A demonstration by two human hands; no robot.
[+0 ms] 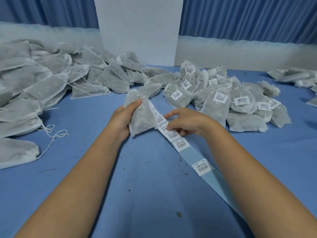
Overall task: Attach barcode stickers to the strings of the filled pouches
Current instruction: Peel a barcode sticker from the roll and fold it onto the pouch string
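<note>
My left hand [124, 117] grips a filled grey-white pouch [142, 117] by its tied neck, holding it upright above the blue table. Its string hangs by my thumb. A long backing strip of barcode stickers [181, 145] runs diagonally from under the pouch toward the lower right. My right hand [186, 123] rests on the strip, fingertips pinching at a sticker near the pouch. Whether the sticker is lifted off is hidden by the fingers.
A big heap of unlabelled pouches [42, 83] with loose strings fills the left side. Labelled pouches [231, 100] are piled at the right, and a few more lie at the far right [295, 76]. A white panel [139, 30] stands at the back. Crumbs dot the blue table [137, 186].
</note>
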